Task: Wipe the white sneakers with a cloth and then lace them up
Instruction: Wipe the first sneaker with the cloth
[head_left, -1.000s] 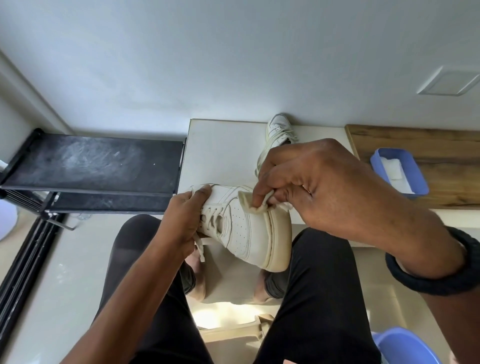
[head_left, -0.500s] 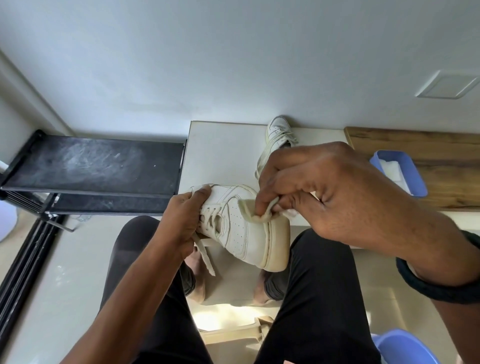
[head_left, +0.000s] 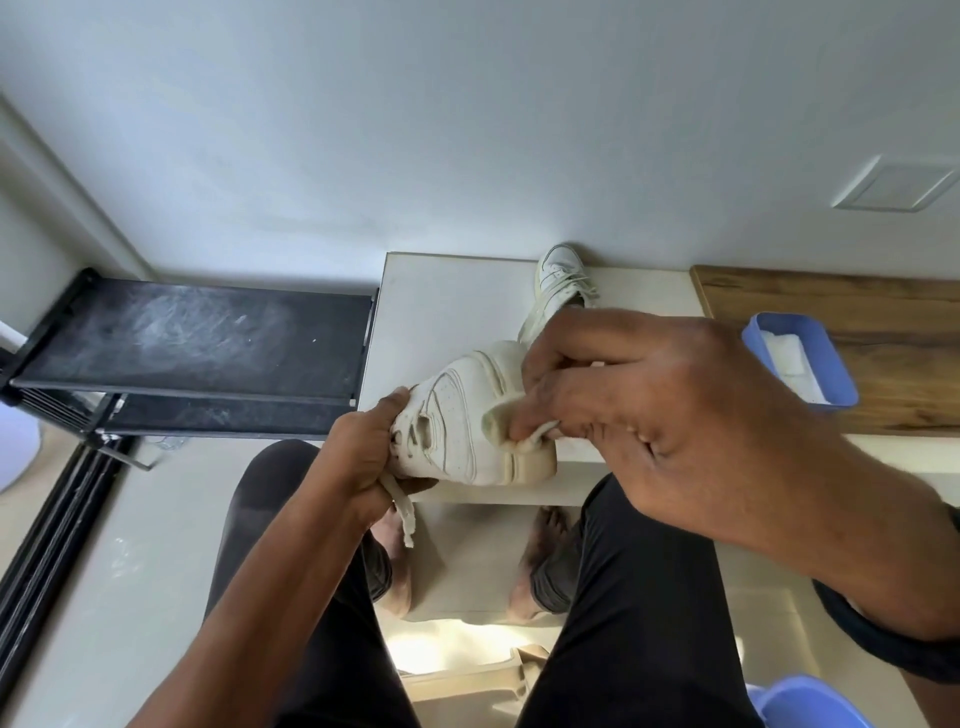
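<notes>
Under right fingers (head_left: 561, 396) — cloth (head_left: 497, 419) on sneaker (head_left: 457, 415)

White rectangular low tabletop (head_left: 441, 312), against the wall: one white laced sneaker (head_left: 558, 280) at its far edge. Brown wooden board (head_left: 883, 312) adjoining (right side): blue rectangular plastic tray (head_left: 837, 366). Black metal shelf rack (head_left: 208, 338) to the left, top smeared.

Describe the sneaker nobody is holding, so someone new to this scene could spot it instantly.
Find the white table between the black rack and the wooden top. At its far edge, against the wall, sits the second sneaker, just beyond the right hand. Unlike the held sneaker, which the left hand grips and a cloth wipes, no hand touches it.
</notes>
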